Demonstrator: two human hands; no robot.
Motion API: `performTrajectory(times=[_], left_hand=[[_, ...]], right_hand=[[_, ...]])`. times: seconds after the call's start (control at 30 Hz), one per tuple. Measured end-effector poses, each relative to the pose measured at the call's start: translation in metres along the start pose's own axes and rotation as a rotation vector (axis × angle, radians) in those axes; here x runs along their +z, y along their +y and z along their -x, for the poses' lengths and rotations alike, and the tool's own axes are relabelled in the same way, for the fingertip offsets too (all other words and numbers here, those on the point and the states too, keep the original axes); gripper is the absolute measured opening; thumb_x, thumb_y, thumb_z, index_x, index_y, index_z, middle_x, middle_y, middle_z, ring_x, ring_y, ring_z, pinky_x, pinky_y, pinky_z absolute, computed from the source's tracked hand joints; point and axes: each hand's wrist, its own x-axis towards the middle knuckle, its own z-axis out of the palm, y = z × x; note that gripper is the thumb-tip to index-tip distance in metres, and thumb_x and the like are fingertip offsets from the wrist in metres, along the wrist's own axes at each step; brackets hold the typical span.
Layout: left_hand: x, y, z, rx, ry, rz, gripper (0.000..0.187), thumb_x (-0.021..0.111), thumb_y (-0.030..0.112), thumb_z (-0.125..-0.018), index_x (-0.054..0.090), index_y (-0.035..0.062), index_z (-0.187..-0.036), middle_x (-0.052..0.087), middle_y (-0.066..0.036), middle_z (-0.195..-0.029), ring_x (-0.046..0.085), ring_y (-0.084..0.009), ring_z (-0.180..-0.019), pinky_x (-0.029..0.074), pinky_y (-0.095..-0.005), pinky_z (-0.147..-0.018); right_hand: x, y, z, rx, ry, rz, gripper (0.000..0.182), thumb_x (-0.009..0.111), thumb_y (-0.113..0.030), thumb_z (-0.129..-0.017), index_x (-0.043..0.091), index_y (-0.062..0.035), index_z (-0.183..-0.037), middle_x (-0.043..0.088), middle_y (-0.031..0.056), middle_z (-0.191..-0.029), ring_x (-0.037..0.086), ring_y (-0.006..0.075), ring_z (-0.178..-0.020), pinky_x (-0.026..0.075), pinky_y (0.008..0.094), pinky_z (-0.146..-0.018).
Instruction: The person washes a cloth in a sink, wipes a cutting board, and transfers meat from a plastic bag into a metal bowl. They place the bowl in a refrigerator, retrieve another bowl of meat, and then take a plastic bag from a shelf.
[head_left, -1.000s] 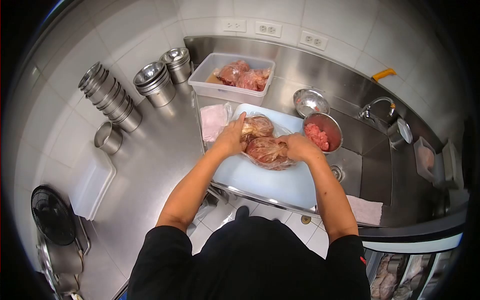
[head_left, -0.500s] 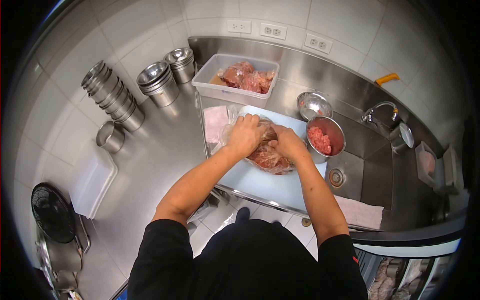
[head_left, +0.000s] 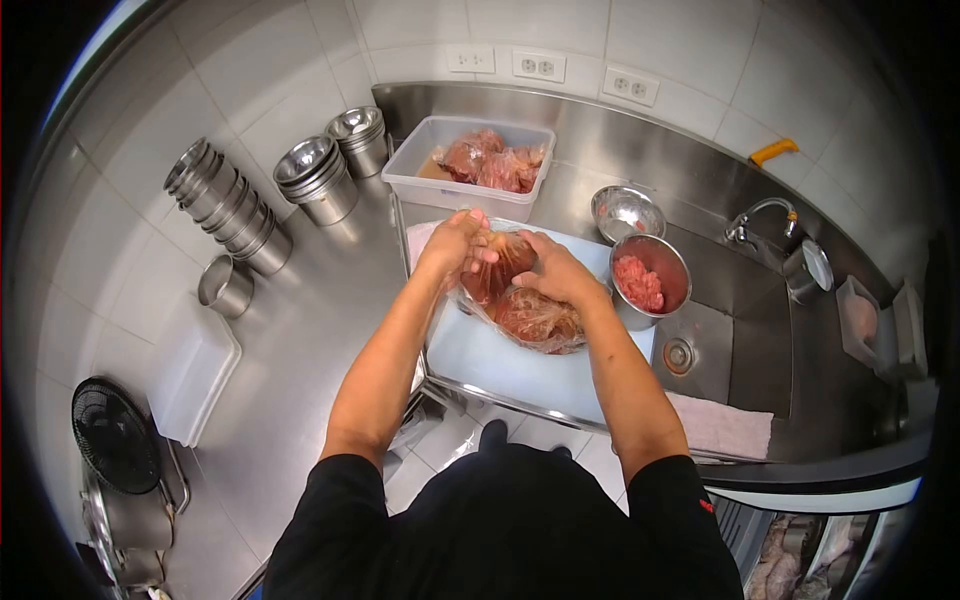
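Note:
A clear plastic bag of raw meat (head_left: 541,320) lies over the white cutting board (head_left: 510,372), its upper lump of meat raised between my hands. My left hand (head_left: 460,247) has its fingers closed on the gathered plastic at the bag's upper left. On the other side, my right hand (head_left: 556,272) cups the upper lump, thumb and fingers curved against the plastic. The lower part of the bag rests on the board. Just right of my right hand stands a steel pot (head_left: 652,250) holding pieces of raw meat (head_left: 637,284).
Behind the board stands a plastic tub (head_left: 465,198) with more bagged meat. A steel bowl (head_left: 628,213) sits near the sink (head_left: 697,345) and faucet (head_left: 765,213). Stacked steel containers (head_left: 228,205) and white trays (head_left: 195,375) are on the left counter. A pink cloth (head_left: 725,428) lies at the front edge.
Both hands have lifted the upper lump of meat in its bag. My left hand has moved left and turned, showing its fingers; my right hand has shifted to the lump's right side.

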Motion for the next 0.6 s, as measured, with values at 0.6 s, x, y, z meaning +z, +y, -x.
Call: performTrajectory(times=[0.6], left_hand=[[0.082, 0.04, 0.012, 0.322, -0.277, -0.459, 0.023, 0.06, 0.009, -0.092, 0.059, 0.0072, -0.115, 0.057, 0.002, -0.074, 0.047, -0.0058, -0.058, 0.038, -0.0206, -0.052]], right_hand=[[-0.06, -0.006, 0.049, -0.093, 0.255, -0.052, 0.038, 0.05, -0.037, -0.097, 0.062, -0.0169, -0.126, 0.055, 0.015, -0.089, 0.053, 0.0314, -0.092, 0.043, 0.0405, -0.084]])
